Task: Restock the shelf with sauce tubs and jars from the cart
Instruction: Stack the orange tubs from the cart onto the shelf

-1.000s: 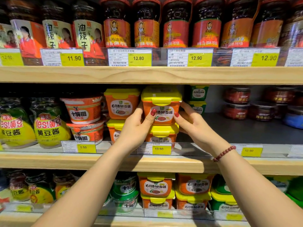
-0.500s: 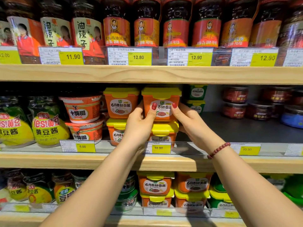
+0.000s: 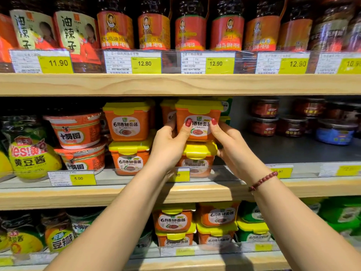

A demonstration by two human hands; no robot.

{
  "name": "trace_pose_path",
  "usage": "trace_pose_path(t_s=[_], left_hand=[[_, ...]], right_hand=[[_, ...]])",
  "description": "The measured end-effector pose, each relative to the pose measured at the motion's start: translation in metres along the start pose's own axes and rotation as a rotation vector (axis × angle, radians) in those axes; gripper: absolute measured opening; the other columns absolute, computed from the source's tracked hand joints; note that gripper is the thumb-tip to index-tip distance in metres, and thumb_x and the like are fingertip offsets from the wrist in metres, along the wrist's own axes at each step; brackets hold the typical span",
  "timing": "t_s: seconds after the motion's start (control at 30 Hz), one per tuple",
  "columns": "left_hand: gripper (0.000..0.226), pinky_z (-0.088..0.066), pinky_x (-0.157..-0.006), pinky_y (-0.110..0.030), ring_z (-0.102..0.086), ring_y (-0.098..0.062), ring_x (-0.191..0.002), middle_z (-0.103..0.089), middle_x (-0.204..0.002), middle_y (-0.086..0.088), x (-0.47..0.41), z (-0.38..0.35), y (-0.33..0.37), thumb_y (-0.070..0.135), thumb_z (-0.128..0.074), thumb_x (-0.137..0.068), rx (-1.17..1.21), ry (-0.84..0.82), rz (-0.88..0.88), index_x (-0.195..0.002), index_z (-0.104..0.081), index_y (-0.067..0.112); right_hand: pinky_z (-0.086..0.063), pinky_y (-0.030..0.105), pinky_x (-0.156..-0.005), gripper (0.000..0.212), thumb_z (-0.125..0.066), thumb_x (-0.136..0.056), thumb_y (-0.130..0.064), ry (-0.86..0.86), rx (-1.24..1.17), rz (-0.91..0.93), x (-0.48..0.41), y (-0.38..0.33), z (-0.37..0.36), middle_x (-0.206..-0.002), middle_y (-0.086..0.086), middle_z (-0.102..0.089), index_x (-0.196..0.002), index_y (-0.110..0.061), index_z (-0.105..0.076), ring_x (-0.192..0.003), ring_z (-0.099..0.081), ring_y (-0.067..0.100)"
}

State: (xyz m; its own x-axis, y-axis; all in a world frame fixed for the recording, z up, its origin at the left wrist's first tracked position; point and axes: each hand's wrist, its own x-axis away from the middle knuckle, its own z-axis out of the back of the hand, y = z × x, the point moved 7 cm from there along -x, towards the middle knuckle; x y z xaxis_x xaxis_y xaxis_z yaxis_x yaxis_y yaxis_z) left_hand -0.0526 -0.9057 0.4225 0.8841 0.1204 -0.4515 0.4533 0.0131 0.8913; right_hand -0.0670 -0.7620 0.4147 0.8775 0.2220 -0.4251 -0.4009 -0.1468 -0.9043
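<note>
An orange sauce tub with a yellow lid (image 3: 198,114) sits on top of a second like tub (image 3: 197,159) on the middle shelf (image 3: 117,194). My left hand (image 3: 170,145) grips its left side and my right hand (image 3: 228,145) grips its right side, both thumbs pressed on its front label. To the left stands another stack of two like tubs (image 3: 128,122). More orange tubs show behind the held one.
Round red tubs (image 3: 76,132) and yellow-green jars (image 3: 29,159) fill the shelf's left part. Dark shelf floor (image 3: 293,151) lies bare to the right, with small dark jars (image 3: 263,118) at the back. Chilli oil jars (image 3: 189,30) line the shelf above; orange and green tubs (image 3: 173,222) stand below.
Both hands have pushed the top tub a little further back and right onto the lower tub. The camera has moved closer and slightly left.
</note>
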Motion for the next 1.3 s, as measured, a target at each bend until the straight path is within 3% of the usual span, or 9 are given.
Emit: trace_pose_path(t_s=[0.17,0.37,0.47,0.57,0.8,1.0,1.1,1.23,1.3], left_hand=[[0.027,-0.053,-0.091,-0.045,-0.068,-0.021,-0.098,-0.071,-0.105,-0.007,0.002,0.006,0.008,0.032,-0.059,-0.091,0.046,0.022,0.013,-0.109,-0.064,0.012],[0.018,-0.054,-0.089,-0.04,-0.068,-0.023,-0.097,-0.072,-0.101,-0.009,0.007,0.022,0.02,0.025,-0.058,-0.092,0.073,0.075,-0.009,-0.101,-0.064,0.01],[0.024,-0.057,-0.082,-0.038,-0.068,-0.024,-0.091,-0.071,-0.097,-0.017,0.007,0.032,0.018,0.025,-0.059,-0.091,0.091,0.105,-0.013,-0.097,-0.063,0.003],[0.039,-0.051,-0.086,-0.052,-0.066,-0.032,-0.091,-0.064,-0.105,-0.03,0.004,0.041,0.013,0.031,-0.061,-0.089,0.087,0.125,-0.009,-0.098,-0.059,-0.007],[0.027,-0.053,-0.091,-0.044,-0.068,-0.022,-0.098,-0.073,-0.102,-0.008,0.002,0.041,-0.002,0.026,-0.057,-0.092,0.096,0.036,0.048,-0.108,-0.064,0.006],[0.03,-0.057,-0.081,-0.037,-0.07,-0.022,-0.095,-0.073,-0.1,-0.009,0.004,0.044,0.0,0.026,-0.057,-0.091,0.13,0.022,0.049,-0.11,-0.063,0.004],[0.042,-0.056,-0.084,-0.043,-0.07,-0.022,-0.094,-0.074,-0.097,-0.007,0.006,0.049,0.0,0.043,-0.063,-0.081,0.076,0.057,0.002,-0.103,-0.066,0.007],[0.06,-0.054,-0.084,-0.054,-0.066,-0.037,-0.097,-0.071,-0.099,-0.018,0.01,0.051,0.001,0.051,-0.068,-0.073,0.049,0.065,-0.054,-0.102,-0.062,-0.001],[0.053,-0.056,-0.079,-0.043,-0.069,-0.028,-0.096,-0.073,-0.099,-0.013,0.01,0.051,0.0,0.045,-0.065,-0.074,0.057,0.038,-0.05,-0.102,-0.063,0.001]], right_hand=[[-0.055,0.037,-0.089,0.042,-0.05,-0.095,-0.033,0.004,-0.051,-0.011,-0.003,-0.004,-0.013,-0.119,0.003,-0.069,-0.131,-0.012,-0.054,-0.108,-0.067,0.014],[-0.051,0.044,-0.096,0.046,-0.053,-0.091,-0.036,-0.009,-0.085,0.005,-0.007,-0.006,-0.031,-0.119,0.004,-0.069,-0.13,-0.011,-0.054,-0.108,-0.066,0.016],[-0.051,0.043,-0.096,0.046,-0.054,-0.09,-0.038,-0.04,-0.076,-0.004,-0.009,-0.003,-0.039,-0.117,0.003,-0.07,-0.128,-0.013,-0.056,-0.108,-0.066,0.016],[-0.052,0.038,-0.094,0.051,-0.055,-0.085,-0.042,-0.077,-0.035,-0.017,-0.014,-0.003,-0.045,-0.118,0.0,-0.07,-0.129,-0.018,-0.055,-0.108,-0.066,0.013],[-0.053,0.014,-0.068,0.04,-0.052,-0.09,-0.043,-0.12,0.029,-0.049,-0.017,0.0,-0.044,-0.112,-0.012,-0.07,-0.127,-0.028,-0.054,-0.096,-0.067,-0.002],[-0.054,0.034,-0.093,0.069,-0.057,-0.073,-0.061,-0.064,0.091,-0.041,-0.016,0.004,-0.04,-0.124,-0.006,-0.065,-0.132,-0.027,-0.05,-0.109,-0.064,0.008],[-0.051,0.04,-0.098,0.081,-0.06,-0.064,-0.069,-0.034,0.115,-0.043,-0.017,0.007,-0.038,-0.124,-0.004,-0.065,-0.132,-0.026,-0.048,-0.111,-0.064,0.012],[-0.05,0.041,-0.099,0.079,-0.059,-0.065,-0.069,-0.049,0.141,-0.035,-0.014,0.008,-0.035,-0.124,-0.004,-0.064,-0.13,-0.026,-0.048,-0.112,-0.063,0.012],[-0.05,0.042,-0.1,0.078,-0.059,-0.067,-0.069,-0.051,0.168,-0.035,-0.012,0.008,-0.034,-0.125,-0.005,-0.064,-0.13,-0.026,-0.048,-0.113,-0.062,0.012]])
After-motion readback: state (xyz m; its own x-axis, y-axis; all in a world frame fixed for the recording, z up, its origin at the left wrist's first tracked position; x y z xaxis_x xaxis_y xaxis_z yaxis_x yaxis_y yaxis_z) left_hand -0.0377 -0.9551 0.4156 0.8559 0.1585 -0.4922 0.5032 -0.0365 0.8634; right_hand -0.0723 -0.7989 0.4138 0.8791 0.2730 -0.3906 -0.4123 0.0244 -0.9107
